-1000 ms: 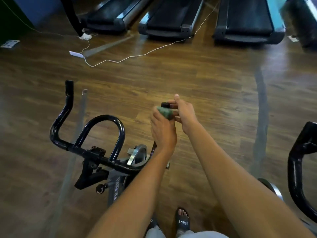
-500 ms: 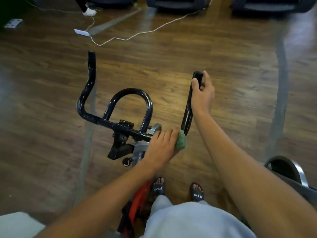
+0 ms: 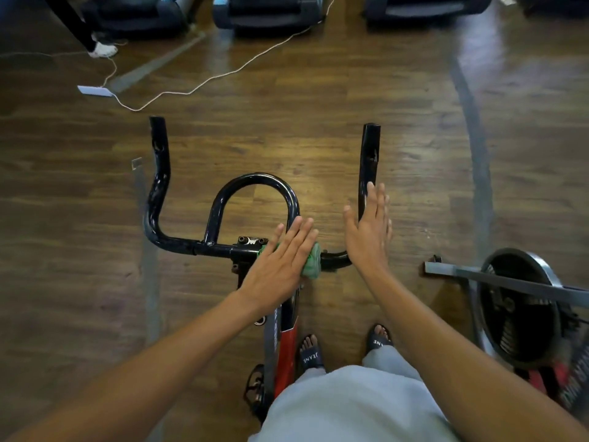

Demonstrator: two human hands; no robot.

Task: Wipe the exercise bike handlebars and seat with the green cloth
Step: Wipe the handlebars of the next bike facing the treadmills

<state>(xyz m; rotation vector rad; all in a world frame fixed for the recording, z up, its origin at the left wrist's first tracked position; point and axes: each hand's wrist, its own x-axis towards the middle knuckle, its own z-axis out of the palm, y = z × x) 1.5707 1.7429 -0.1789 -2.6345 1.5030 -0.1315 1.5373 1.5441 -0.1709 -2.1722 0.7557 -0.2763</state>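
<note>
Both hands have shifted since half a second ago: the left hand (image 3: pixel 280 263) has slid inward along the crossbar of the black handlebars (image 3: pixel 188 244), and now lies flat with fingers straight, pressing the green cloth (image 3: pixel 311 264) onto the bar just right of the centre clamp. Only a bunched edge of the cloth shows past the fingers. Where the right hand (image 3: pixel 368 231) earlier wrapped the tip of the right grip, it has let go and moved down, open with fingers extended beside the lower part of that grip.
</note>
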